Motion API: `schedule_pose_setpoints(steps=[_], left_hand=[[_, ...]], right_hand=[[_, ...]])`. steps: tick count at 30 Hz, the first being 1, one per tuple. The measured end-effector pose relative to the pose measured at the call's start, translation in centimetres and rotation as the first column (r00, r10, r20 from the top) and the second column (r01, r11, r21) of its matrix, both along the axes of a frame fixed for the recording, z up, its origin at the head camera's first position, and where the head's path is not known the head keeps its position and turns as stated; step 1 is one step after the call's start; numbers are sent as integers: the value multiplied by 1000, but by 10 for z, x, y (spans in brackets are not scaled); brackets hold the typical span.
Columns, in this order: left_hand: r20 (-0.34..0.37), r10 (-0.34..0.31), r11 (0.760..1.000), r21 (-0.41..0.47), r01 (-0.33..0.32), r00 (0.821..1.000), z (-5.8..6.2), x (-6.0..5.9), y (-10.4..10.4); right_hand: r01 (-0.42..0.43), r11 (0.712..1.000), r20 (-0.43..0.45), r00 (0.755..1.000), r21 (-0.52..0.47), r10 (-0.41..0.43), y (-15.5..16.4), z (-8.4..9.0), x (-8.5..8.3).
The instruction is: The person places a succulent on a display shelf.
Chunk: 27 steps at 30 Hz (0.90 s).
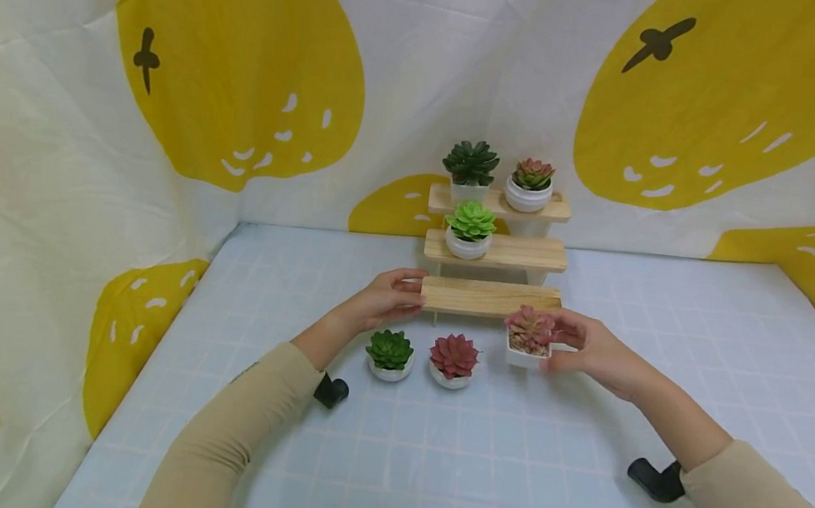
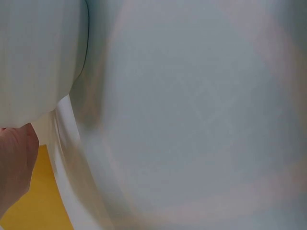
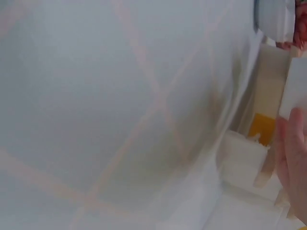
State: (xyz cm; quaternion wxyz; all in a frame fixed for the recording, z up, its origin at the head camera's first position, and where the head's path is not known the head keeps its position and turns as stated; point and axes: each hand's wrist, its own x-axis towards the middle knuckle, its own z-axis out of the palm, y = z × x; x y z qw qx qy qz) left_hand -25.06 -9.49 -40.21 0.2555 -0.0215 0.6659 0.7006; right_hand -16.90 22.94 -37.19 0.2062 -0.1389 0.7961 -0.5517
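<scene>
A three-step wooden stand [image 1: 495, 251] rises at the back of the table. Its top step bears a dark green succulent [image 1: 470, 167] and a pink-green one [image 1: 530, 182]; the middle step bears a light green one [image 1: 469, 231]. My left hand [image 1: 389, 295] grips the left end of the bottom step [image 1: 490, 298]. My right hand [image 1: 578, 345] holds a pink succulent in a square white pot [image 1: 530, 337] just in front of that step's right end. A green succulent [image 1: 389, 354] and a red one [image 1: 452, 360] stand on the table between my hands. Both wrist views are blurred.
The table [image 1: 474, 463] wears a pale blue checked cloth. A white sheet with large yellow shapes [image 1: 248, 60] hangs behind and to the left. Black wrist mounts show near each sleeve [image 1: 331, 390] [image 1: 657, 480].
</scene>
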Motion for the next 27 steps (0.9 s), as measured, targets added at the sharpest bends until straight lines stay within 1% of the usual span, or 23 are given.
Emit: schedule_pose_setpoints(steps=[7,10,15,27], left_hand=[[-10,-13,1000,26,14,1000,0,0,0],[-18,-20,1000,20,20,1000,0,0,0],[-17,-18,1000,21,19,1000,1,0,0],[4,-1,1000,24,1,1000,2,2,0]], right_hand=[[21,1000,19,1000,-15,-21,7,15,-3],[27,999,22,999,-27,-26,9,20,-4],[39,998,30,999,-52,-37,11,25,-7],[55,997,6,998,-61,-55,12,39,-14]])
